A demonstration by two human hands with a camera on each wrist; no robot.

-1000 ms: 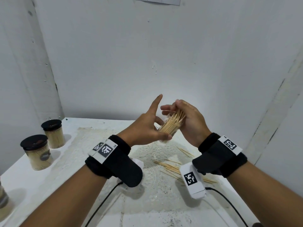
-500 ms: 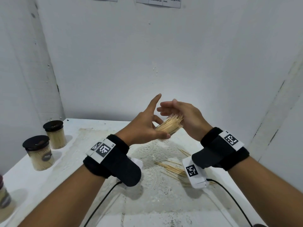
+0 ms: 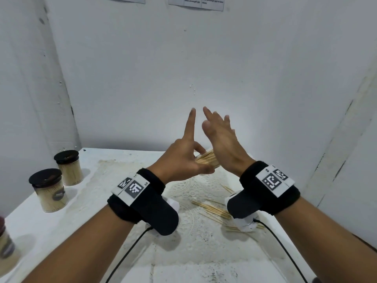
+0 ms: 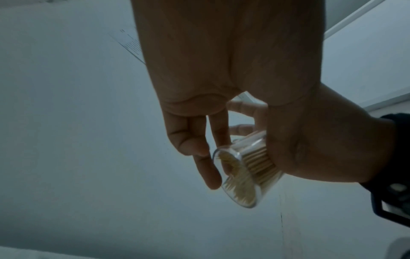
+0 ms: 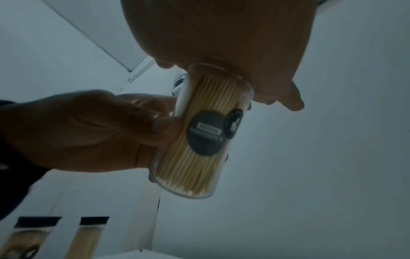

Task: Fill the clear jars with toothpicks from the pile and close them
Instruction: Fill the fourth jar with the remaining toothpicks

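Nearest me loose toothpicks [image 3: 212, 209] lie on the desk [image 3: 40, 227], above them my left hand [image 3: 181, 160] grips the clear jar [image 5: 199, 133] while my flat, straight-fingered right hand [image 3: 222, 144] presses its mouth, and two lidded jars [image 3: 68, 167] stand far left.

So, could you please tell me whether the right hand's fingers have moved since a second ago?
Yes. The right hand has opened; its fingers now point up the white wall, palm pressing the clear toothpick jar.

Head view: high, facing forward-down over table [image 3: 40, 221]. Wrist views: close, upward past palms; all share toothpick jar [image 5: 199, 133].
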